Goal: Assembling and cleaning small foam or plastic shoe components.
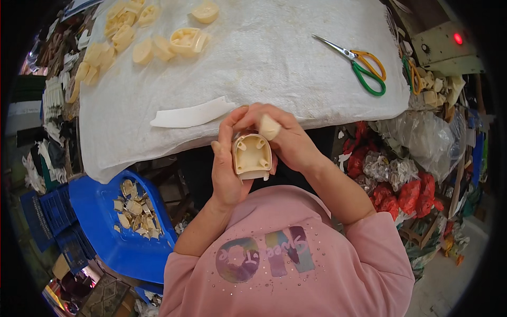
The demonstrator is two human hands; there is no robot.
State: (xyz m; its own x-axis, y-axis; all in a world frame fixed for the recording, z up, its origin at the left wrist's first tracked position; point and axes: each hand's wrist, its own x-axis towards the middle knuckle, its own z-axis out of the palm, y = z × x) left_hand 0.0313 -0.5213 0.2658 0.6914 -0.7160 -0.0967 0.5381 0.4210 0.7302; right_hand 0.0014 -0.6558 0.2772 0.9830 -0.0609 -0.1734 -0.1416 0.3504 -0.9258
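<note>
A hollow cream shell [252, 153], its open side up with small posts inside, is held just off the near edge of the cloth-covered surface [274, 68], at about the middle of that edge; the left hand [224, 179] is closed around the shell's left side, its palm upright and its thumb pointing toward the surface; the right hand [290, 140] arches over the shell's end nearest the surface, its fingers bent inward to meet the left hand's; a cream patch [269, 128] shows at the right hand, though whether it is a loose piece or a finger covering I cannot tell, nor how firmly that hand grips; both elbows are bent, the forearms slanting inward toward the surface's near edge.

On the surface, a curved white strip [190, 114] lies along the near edge, just beside the hands; scissors [348, 54] with green and orange handles lie spread at its right side; cream parts [187, 41] are scattered at its far left; below its near left corner, a blue plastic holder [132, 259] carries small broken-looking pieces [137, 214].
</note>
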